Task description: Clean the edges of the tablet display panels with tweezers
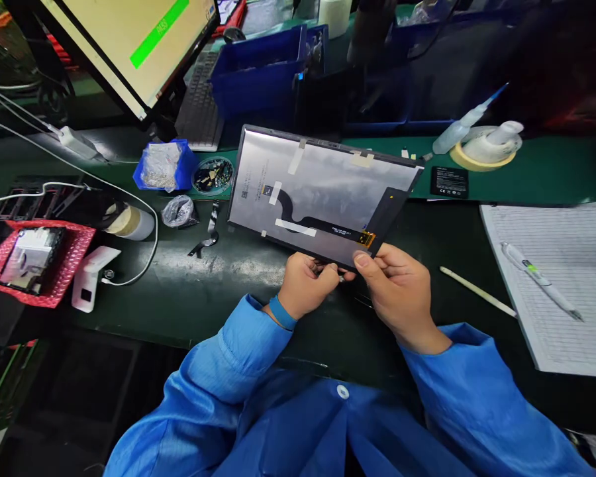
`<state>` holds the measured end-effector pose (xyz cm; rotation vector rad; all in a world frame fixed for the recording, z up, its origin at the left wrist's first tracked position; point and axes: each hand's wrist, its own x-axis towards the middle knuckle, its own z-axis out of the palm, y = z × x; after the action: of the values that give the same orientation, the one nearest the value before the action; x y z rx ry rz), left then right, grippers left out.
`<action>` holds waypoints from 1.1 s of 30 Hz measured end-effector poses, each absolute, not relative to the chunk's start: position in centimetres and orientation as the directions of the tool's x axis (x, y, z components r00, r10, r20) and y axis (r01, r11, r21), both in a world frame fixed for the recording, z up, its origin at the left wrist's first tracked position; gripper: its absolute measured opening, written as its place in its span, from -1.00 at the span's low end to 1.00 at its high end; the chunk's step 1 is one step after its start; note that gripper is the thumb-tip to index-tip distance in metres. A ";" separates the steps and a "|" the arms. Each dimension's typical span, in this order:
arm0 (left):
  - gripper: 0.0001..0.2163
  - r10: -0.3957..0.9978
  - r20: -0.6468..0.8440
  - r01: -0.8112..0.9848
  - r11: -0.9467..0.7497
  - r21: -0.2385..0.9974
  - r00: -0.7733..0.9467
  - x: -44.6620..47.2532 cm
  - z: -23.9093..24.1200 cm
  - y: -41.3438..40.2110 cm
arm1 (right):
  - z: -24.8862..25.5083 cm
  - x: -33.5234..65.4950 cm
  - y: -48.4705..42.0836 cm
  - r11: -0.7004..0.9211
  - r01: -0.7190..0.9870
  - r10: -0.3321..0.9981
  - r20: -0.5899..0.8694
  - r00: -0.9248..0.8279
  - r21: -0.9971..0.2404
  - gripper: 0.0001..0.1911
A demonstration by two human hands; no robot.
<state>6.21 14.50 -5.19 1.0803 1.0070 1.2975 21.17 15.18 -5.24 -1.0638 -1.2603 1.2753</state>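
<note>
Both hands are at the lower edge of a flat screen panel (322, 192), which is raised above the dark surface (179, 301) in front of the person, tilted, with its silver back in view. The right hand (402, 295) grips the lower right corner, its thumb pressed on the back and its other fingers closed behind the edge. The left hand (305, 285) is by the middle of the lower edge, its fingers curled and thumb bent in; whether they have hold of the panel or a small part there, I cannot tell. A blue band (281, 313) circles the left wrist.

A black ribbon cable (291, 213) curves across the panel's back, near several pale strips of tape (295, 227).

To the left on the surface are a small blue bin (189, 161) holding a clear bag, a round dish (212, 192) of small parts and a loose black strip (210, 238). To the right, a thin stick (477, 291) lies near a lined notebook (591, 265) with a pen (541, 281) on it. A black battery (449, 182) lies beyond, near a roll of tape (455, 158) and a bottle (449, 138) with a blue tip. At upper left, a monitor (114, 26) shows a green band.
</note>
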 end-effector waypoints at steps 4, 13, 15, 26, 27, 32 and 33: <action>-0.88 0.997 0.065 -0.229 -0.057 0.972 0.030 6.1 -5.3 14.5 | -5.2 21.1 15.1 0.061 -0.056 0.993 0.066 -0.100 -0.997 -0.82; -0.77 0.980 0.187 -0.105 -0.179 0.978 0.068 5.6 -5.8 14.5 | -4.3 21.0 15.5 0.030 -0.121 0.990 0.046 -0.131 -0.992 -0.76; -0.73 0.981 0.180 -0.088 -0.174 0.981 0.069 5.5 -5.8 14.5 | -4.2 21.1 15.6 0.013 -0.131 0.990 0.031 -0.136 -0.991 -0.73; -0.67 0.990 0.129 -0.085 -0.125 0.989 0.050 5.7 -6.0 14.5 | -4.7 21.3 15.8 -0.040 -0.189 0.989 -0.011 -0.150 -0.981 -0.72; -0.69 0.989 0.136 -0.093 -0.131 0.987 0.051 5.7 -6.0 14.4 | -4.8 21.3 15.8 -0.038 -0.189 0.988 -0.009 -0.155 -0.981 -0.73; -0.73 0.983 0.167 -0.140 -0.156 0.978 0.073 5.8 -6.0 14.3 | -5.2 21.4 15.6 -0.046 -0.224 0.985 -0.007 -0.174 -0.973 -0.78; -0.75 0.982 0.177 -0.141 -0.166 0.976 0.070 5.9 -6.0 14.3 | -5.2 21.4 15.6 -0.044 -0.232 0.985 -0.003 -0.174 -0.972 -0.79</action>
<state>5.86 14.29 -5.98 1.2693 0.9621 1.3332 21.38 15.61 -5.22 -0.9605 -1.1409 1.4551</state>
